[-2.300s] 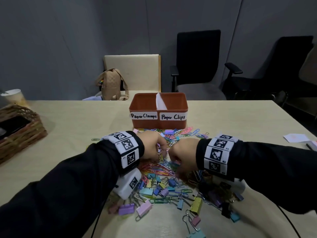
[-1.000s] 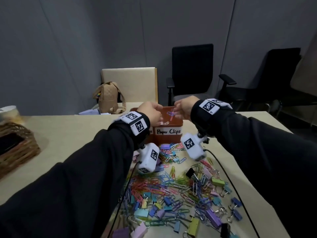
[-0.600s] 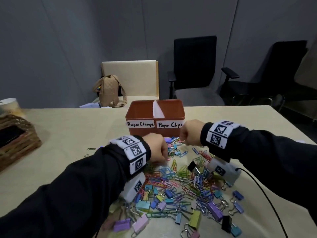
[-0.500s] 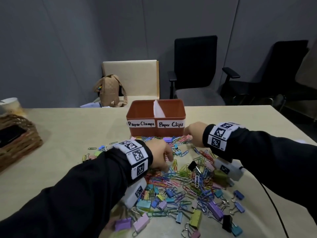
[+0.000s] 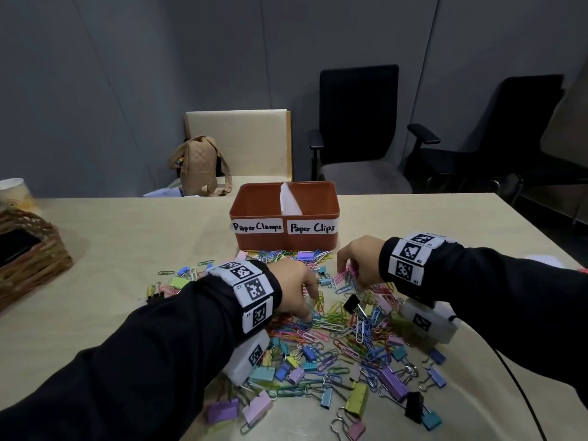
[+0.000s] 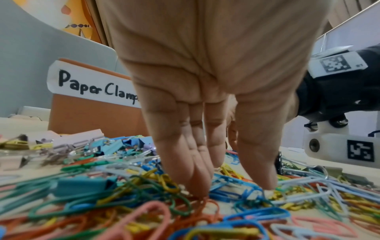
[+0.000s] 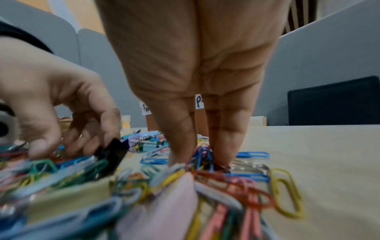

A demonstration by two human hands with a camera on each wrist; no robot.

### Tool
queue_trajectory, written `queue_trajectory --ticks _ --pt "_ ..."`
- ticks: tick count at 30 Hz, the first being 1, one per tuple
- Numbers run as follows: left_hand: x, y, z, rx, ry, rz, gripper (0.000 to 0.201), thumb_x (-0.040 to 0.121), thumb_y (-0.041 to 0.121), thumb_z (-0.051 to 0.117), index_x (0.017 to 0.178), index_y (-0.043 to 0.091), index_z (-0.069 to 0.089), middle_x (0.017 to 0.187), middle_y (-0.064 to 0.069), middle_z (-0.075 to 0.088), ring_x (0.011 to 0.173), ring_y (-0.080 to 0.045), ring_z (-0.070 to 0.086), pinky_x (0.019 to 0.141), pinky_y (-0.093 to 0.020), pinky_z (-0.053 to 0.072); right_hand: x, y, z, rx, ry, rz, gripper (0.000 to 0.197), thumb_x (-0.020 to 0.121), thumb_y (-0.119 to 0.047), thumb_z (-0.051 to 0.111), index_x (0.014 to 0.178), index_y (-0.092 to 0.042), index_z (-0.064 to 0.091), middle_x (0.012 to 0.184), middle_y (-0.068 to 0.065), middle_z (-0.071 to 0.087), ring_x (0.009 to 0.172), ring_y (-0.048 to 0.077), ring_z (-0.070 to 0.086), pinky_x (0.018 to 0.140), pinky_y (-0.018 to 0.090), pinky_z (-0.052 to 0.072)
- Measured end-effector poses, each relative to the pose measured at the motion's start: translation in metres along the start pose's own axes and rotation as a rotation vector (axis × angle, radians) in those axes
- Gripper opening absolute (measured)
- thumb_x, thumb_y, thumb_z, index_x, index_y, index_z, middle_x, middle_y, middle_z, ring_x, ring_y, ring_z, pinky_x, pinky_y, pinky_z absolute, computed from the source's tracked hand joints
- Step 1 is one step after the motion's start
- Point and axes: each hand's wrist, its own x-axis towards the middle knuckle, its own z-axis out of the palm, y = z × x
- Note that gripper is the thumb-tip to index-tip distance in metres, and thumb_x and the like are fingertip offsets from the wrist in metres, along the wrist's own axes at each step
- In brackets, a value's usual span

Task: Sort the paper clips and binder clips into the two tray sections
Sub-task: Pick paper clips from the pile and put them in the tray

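While both my hands are reaching down into the heap of coloured wire paper clips (image 5: 321, 326), my left hand (image 5: 294, 289) is pressing straight fingertips (image 6: 197, 185) on it, my right hand (image 5: 356, 264) is pinching pink clips, nearer the orange two-section plastic tray (image 5: 283, 241) ahead.

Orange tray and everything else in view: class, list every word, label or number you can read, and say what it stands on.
"Paper Clamps": white label on the left front of the orange tray.
"Paper Clips": white label on the tray's right front.
Wristbands: square black-and-white code markers; their tiny printed characters are too small to read.
Paper cup: pattern only, no legible text.
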Motion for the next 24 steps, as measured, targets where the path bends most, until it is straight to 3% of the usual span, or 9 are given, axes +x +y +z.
queue_trajectory --ticks 5,10,13,16,20,24 --pt "0.000 0.010 0.004 0.131 -0.017 0.031 0.061 0.068 0.044 0.083 0.119 0.022 0.060 0.101 0.005 0.063 0.092 -0.016 0.059 0.078 -0.029 0.050 -0.005 -0.001 0.003 0.018 0.082 -0.044 0.030 0.077 -0.011 0.075 0.106 -0.017 0.069 0.106 0.001 0.067 0.090 0.018 0.057 0.075 0.025 0.046" --pt "0.002 0.019 0.006 0.186 0.040 0.127 0.024 0.080 0.021 0.075 0.101 0.012 0.071 0.099 -0.004 0.070 0.091 -0.021 0.064 0.077 -0.028 0.051 -0.011 -0.003 0.001 0.023 0.100 -0.080 0.021 0.079 -0.005 0.068 0.099 -0.011 0.072 0.101 0.004 0.069 0.084 0.018 0.054 0.069 0.022 0.039" --pt "0.003 0.021 0.007 0.210 0.061 0.150 0.015 0.082 0.016 0.070 0.095 0.011 0.072 0.096 -0.004 0.070 0.089 -0.020 0.063 0.073 -0.026 0.047 -0.013 -0.003 0.000 0.081 0.099 -0.068 0.021 0.075 -0.003 0.072 0.094 -0.011 0.074 0.085 0.000 0.068 0.076 0.012 0.053 0.065 0.021 0.043" --pt "0.004 0.016 0.006 0.171 0.078 0.144 0.012 0.080 0.018 0.072 0.090 0.010 0.071 0.091 -0.002 0.069 0.082 -0.018 0.062 0.072 -0.027 0.049 -0.015 0.002 -0.005 0.281 0.099 -0.019 0.017 0.074 0.004 0.072 0.086 -0.009 0.073 0.062 -0.007 0.062 0.059 0.008 0.059 0.058 0.018 0.050" --pt "0.002 0.005 -0.007 0.023 0.153 0.112 0.005 0.080 0.020 0.073 0.082 0.018 0.069 0.075 0.010 0.060 0.072 -0.008 0.055 0.060 -0.017 0.041 -0.016 0.013 -0.016 0.682 0.092 0.003 0.017 0.074 0.011 0.073 0.075 -0.006 0.070 0.063 0.006 0.067 0.064 0.023 0.066 0.069 0.034 0.061" --pt "0.000 -0.004 -0.030 -0.236 0.238 0.058 0.009 0.080 0.017 0.074 0.077 0.019 0.066 0.071 0.009 0.065 0.063 -0.004 0.061 0.055 -0.014 0.047 -0.017 0.019 -0.031 0.963 0.112 -0.015 0.018 0.074 0.014 0.071 0.076 -0.003 0.068 0.065 0.010 0.069 0.060 0.020 0.066 0.059 0.025 0.059"
